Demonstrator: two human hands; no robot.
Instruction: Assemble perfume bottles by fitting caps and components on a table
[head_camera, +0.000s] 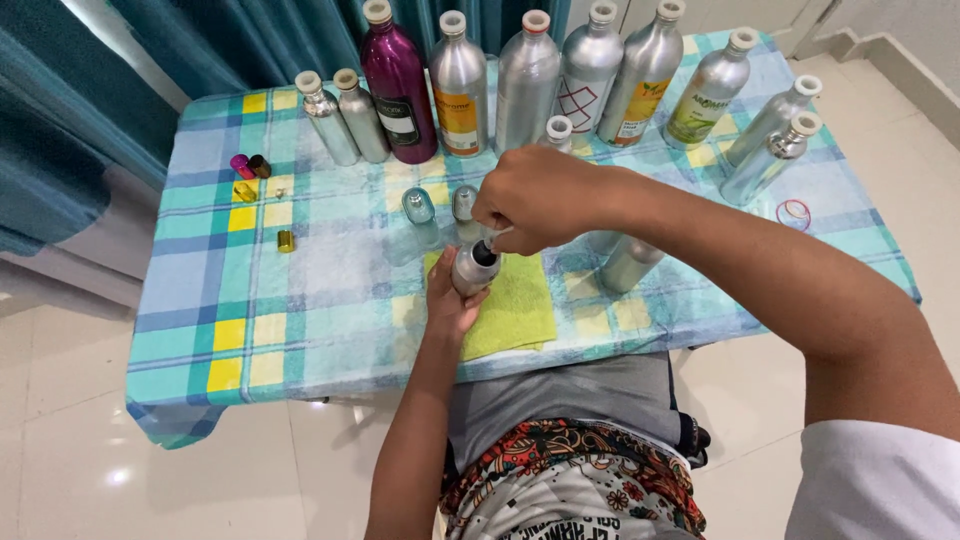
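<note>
Hands meet over a green cloth (515, 300) spread at the near edge of the surface (300, 300), which is covered by a checked blue, teal and yellow tablecloth. A small silver bottle (472, 268) is gripped from below by the left hand (448, 300), its fingers wrapped round the body, and it is tilted so that its dark open mouth is turned up toward the right hand (535, 195). The right hand is closed in a pinch around a thin pale tool (497, 233), whose tip is held just at the bottle's mouth; what kind of tool it is cannot be told. The cloth seems to be laid there as a pad under the work. What the small bottle contains cannot be seen. Along the far edge a row of tall aluminium bottles (527, 80) with pale caps is stood upright, with one magenta bottle (397, 85) among them; all are capped, so their contents are hidden. Two more silver bottles (770, 150) are laid slanting at the far right, near a red rubber band (793, 212). Small gold and pink caps (250, 175) are scattered at the left, well apart from the hands, and two small glass vials (418, 205) are stood just beyond the cloth.
</note>
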